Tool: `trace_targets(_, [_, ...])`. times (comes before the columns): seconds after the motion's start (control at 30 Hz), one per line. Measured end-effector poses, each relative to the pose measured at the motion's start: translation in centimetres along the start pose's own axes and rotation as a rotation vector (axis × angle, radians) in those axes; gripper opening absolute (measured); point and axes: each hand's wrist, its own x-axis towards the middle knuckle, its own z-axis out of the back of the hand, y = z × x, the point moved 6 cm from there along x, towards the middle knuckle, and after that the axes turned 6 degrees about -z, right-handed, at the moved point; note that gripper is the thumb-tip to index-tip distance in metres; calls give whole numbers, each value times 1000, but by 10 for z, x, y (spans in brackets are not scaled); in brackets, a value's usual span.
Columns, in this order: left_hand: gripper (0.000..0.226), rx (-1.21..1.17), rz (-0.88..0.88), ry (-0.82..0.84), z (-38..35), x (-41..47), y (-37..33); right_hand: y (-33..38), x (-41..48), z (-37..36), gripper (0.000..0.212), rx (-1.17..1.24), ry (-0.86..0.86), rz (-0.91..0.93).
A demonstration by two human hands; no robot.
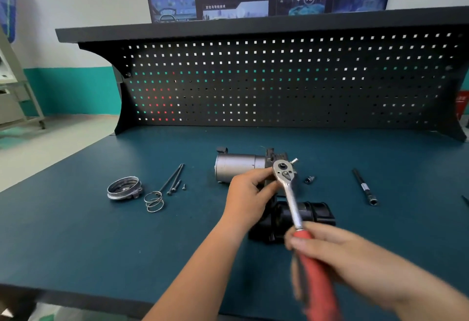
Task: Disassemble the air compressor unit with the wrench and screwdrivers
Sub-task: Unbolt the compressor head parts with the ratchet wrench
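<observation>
The air compressor unit (239, 167) lies on the blue bench, its silver motor cylinder pointing left and a black housing (317, 212) nearer to me. A ratchet wrench (291, 193) with a red handle is raised over it, the chrome head at the unit's right end. My right hand (337, 252) grips the red handle and is blurred. My left hand (250, 193) has its fingers curled at the wrench head, against the unit. What sits under the wrench head is hidden.
On the left lie a round metal cap (123, 188), a coil spring (153, 201), two long bolts (175, 177) and small screws (184, 186). A small socket (309, 179) and a black extension bar (365, 187) lie to the right. A pegboard (279, 82) backs the bench.
</observation>
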Motion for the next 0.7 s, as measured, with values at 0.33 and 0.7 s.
trace_targets(0.33, [37, -43, 38, -85, -3, -3, 5, 1, 49, -70, 23, 298, -73, 160])
trace_targets(0.7, [25, -141, 70, -54, 0, -2, 2, -9, -28, 88, 22, -488, -223, -91])
